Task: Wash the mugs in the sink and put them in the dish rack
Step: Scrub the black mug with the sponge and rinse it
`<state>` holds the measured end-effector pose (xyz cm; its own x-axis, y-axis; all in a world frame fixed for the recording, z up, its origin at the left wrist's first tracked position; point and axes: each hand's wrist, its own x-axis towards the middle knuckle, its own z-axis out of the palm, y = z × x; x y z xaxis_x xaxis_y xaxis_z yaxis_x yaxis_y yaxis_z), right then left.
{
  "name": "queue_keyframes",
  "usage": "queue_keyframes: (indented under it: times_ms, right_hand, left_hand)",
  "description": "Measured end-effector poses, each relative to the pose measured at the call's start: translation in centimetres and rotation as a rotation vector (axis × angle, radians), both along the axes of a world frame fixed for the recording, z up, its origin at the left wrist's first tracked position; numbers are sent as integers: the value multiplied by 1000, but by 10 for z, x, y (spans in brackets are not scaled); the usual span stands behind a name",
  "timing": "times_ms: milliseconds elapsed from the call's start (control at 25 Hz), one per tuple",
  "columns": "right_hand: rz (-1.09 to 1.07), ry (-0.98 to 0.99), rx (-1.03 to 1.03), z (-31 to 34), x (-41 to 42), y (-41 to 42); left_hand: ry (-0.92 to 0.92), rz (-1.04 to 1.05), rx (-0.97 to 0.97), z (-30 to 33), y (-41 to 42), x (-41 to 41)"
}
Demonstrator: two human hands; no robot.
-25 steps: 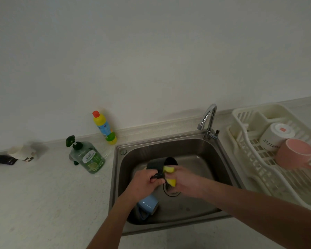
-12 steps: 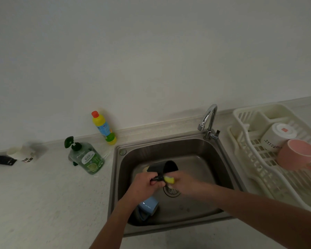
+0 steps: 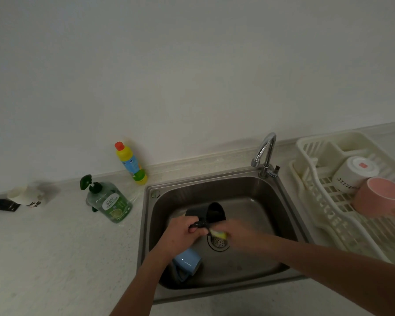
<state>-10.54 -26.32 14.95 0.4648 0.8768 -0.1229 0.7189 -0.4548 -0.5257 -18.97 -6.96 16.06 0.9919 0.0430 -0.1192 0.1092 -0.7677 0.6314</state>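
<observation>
Over the steel sink (image 3: 281,197), my left hand (image 3: 180,233) grips the handle of a black mug (image 3: 211,213) that lies on its side with its mouth facing right. My right hand (image 3: 240,233), blurred, holds a yellow sponge (image 3: 219,234) just below the mug's rim. A blue mug (image 3: 187,262) lies on its side at the sink's front left, partly under my left forearm. In the white dish rack (image 3: 315,206) on the right, a white mug (image 3: 354,174) stands upside down and a pink mug (image 3: 379,197) leans beside it.
A chrome tap (image 3: 263,153) rises behind the sink. On the counter to the left stand a green soap pump bottle (image 3: 108,201) and a yellow bottle (image 3: 130,163) with a red cap. A white cup (image 3: 25,197) and a black packet (image 3: 1,205) lie at far left.
My right hand has drawn the sponge from the mug's mouth down to just under its rim. The black mug stays in my left hand.
</observation>
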Motion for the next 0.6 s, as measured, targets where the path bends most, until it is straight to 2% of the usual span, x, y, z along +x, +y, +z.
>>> queue_keyframes:
  times_ms: [40, 80, 120, 160, 200, 280, 320, 360, 400, 440, 480, 520, 560, 600]
  right_hand:
    - [177, -439, -66, -8, 8, -5]
    - [241, -701, -57, -9, 16, -10]
    - [269, -714, -128, -5, 17, -12]
    - [229, -568, -180, -1, 11, -10]
    - [116, -229, -160, 3, 2, -2]
    - [-367, 487, 77, 13, -12, 17]
    - [-550, 725, 178, 17, -14, 24]
    - [-551, 776, 216, 18, -15, 24]
    - [-402, 728, 213, 19, -10, 12]
    - [-146, 370, 134, 9, -4, 1]
    - [95, -140, 34, -3, 1, -5]
    - [222, -580, -15, -17, 11, -11]
    - [281, -768, -124, -22, 18, -16]
    - [289, -708, -211, -21, 19, -15]
  left_hand:
    - [11, -7, 4, 1, 0, 1]
    - [23, -11, 1, 2, 0, 1]
    - [27, -8, -11, 2, -1, 1]
    - [24, 2, -29, 1, -2, 1]
    - [17, 11, -45, 0, -4, 2]
    - [11, 6, -38, -2, -5, 2]
    - [7, -4, -22, -2, -5, 2]
    - [1, -10, -7, -2, -6, 1]
    - [4, -12, 2, -3, -6, -1]
    - [14, -17, 1, -3, -5, -2]
    - [28, -22, -6, -4, -5, -4]
    - [46, -27, -14, -5, -4, -4]
    - [65, -26, -27, -5, -4, -4]
    - [72, -17, -40, -5, -5, -4]
